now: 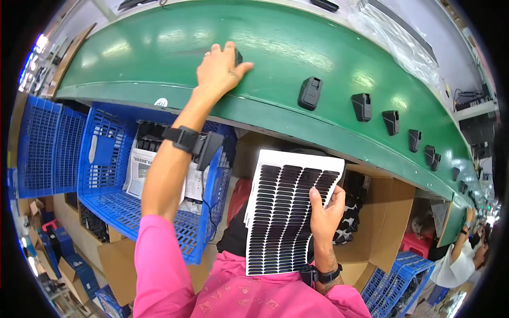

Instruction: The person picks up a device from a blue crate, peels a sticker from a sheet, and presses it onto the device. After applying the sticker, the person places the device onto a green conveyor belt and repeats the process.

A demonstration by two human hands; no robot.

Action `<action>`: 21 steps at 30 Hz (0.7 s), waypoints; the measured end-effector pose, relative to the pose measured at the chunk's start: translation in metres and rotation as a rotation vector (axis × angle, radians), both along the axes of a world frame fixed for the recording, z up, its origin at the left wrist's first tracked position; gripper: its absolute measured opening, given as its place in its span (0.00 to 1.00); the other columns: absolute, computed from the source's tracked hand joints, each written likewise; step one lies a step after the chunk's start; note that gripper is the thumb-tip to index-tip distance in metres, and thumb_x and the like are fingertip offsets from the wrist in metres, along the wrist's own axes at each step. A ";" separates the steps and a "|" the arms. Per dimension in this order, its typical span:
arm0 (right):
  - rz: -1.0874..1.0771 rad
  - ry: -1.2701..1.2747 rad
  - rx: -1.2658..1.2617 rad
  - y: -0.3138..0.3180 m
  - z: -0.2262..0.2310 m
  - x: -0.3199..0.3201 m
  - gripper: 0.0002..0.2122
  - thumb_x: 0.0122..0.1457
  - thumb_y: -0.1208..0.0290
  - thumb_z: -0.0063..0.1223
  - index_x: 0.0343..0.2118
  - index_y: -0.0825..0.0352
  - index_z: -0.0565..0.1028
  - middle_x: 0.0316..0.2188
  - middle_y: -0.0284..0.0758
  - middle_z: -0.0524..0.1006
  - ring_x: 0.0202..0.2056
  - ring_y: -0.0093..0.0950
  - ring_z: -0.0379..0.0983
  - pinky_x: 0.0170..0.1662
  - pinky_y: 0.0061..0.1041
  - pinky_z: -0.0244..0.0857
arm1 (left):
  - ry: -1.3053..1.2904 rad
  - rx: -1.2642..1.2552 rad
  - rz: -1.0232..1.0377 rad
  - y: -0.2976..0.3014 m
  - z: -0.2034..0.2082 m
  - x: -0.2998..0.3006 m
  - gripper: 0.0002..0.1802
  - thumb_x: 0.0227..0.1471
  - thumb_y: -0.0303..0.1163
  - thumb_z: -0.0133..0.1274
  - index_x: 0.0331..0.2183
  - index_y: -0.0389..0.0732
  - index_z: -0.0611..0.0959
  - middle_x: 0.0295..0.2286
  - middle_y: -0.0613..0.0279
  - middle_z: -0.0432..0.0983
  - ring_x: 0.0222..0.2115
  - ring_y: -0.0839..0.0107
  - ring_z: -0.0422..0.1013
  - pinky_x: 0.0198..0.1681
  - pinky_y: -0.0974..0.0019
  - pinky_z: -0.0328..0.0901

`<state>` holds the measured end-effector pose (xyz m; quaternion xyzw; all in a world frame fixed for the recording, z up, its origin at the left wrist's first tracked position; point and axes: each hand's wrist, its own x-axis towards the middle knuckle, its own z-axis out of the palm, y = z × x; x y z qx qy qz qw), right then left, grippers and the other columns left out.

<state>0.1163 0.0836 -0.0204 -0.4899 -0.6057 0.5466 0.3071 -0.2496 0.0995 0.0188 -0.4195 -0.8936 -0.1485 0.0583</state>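
Pinching the black-striped sheet (pixel 283 217) at its right edge, thumb across the front, the right hand (pixel 326 214) holds it above the lap; that one-sided grip could let it sag and crease. The left hand (pixel 218 75) has its fingers spread about a black unit (pixel 239 56) on the green surface (pixel 281 66), partly hiding it; whether they pinch it I cannot tell. A careless sweep might knock it into the next unit (pixel 310 93) or over the near edge toward the crate (pixel 114 211).
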 end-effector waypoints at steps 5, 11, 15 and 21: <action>-0.016 -0.391 0.608 0.004 0.013 0.007 0.34 0.46 0.74 0.65 0.55 0.72 0.60 0.48 0.42 0.62 0.48 0.35 0.62 0.51 0.32 0.58 | -0.559 0.587 -0.133 -0.025 0.018 0.028 0.34 0.54 0.46 0.51 0.54 0.36 0.62 0.36 0.46 0.71 0.32 0.57 0.74 0.32 0.59 0.70; 0.072 -0.394 0.752 0.009 0.021 -0.001 0.27 0.46 0.76 0.64 0.51 0.72 0.68 0.43 0.42 0.65 0.45 0.38 0.64 0.47 0.30 0.60 | -1.721 0.797 -0.391 -0.090 0.022 0.206 0.29 0.47 0.33 0.58 0.48 0.38 0.64 0.43 0.49 0.68 0.29 0.68 0.73 0.31 0.70 0.70; 0.107 -0.457 0.688 0.018 0.023 -0.005 0.24 0.46 0.79 0.62 0.49 0.72 0.70 0.39 0.40 0.69 0.40 0.35 0.68 0.44 0.29 0.64 | -1.836 0.801 -0.434 -0.080 -0.039 0.244 0.33 0.46 0.27 0.56 0.52 0.40 0.59 0.42 0.52 0.68 0.33 0.68 0.70 0.34 0.70 0.66; 0.123 -0.457 0.788 0.026 0.017 -0.014 0.13 0.51 0.76 0.58 0.41 0.72 0.75 0.33 0.44 0.73 0.36 0.40 0.72 0.37 0.35 0.66 | -2.023 0.864 -0.328 -0.087 -0.042 0.237 0.33 0.50 0.34 0.50 0.55 0.40 0.57 0.44 0.45 0.69 0.25 0.65 0.73 0.27 0.69 0.68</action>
